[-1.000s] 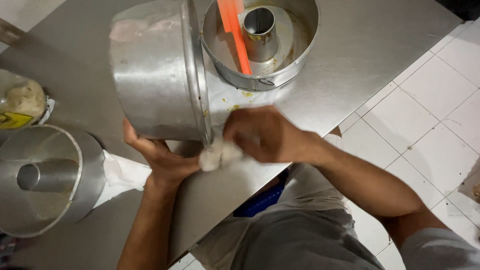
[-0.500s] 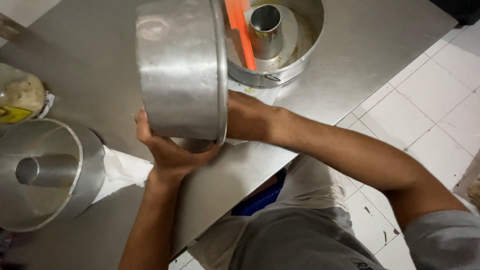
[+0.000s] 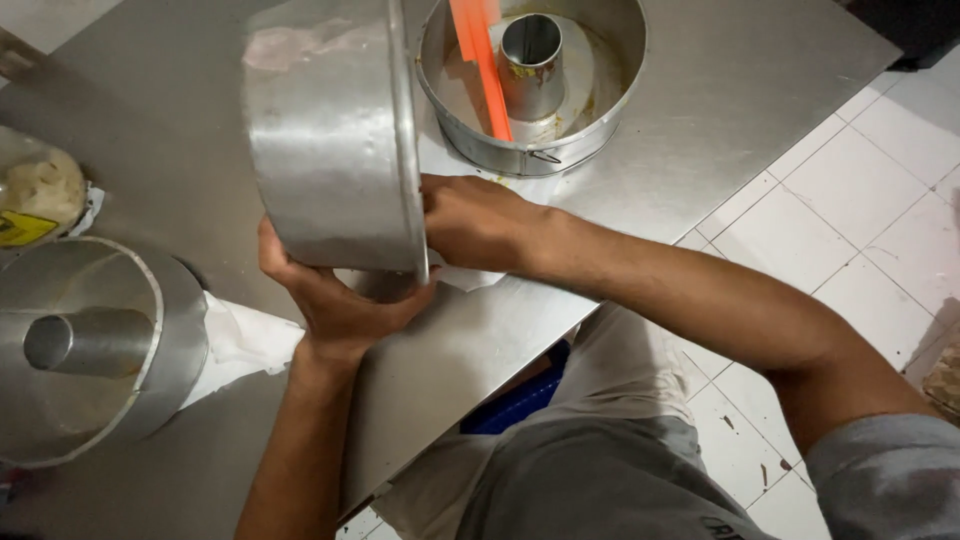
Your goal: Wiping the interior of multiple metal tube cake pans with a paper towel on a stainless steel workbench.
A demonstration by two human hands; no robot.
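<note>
The round aluminium cake pan [image 3: 330, 140] is tipped on its side above the steel table [image 3: 760, 110], opening facing right. The left hand [image 3: 335, 305] cups it from underneath; the right hand [image 3: 475, 220] reaches inside, grip hidden.

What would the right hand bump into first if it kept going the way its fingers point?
Probably the inside of the tilted metal cake pan: the right hand already reaches past its rim, fingertips hidden, so depth is uncertain.

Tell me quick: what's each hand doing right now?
Left hand: grips the pan from below, tilted on edge.
Right hand: at the pan's rim; fingers hidden, grip cannot be told.
</note>
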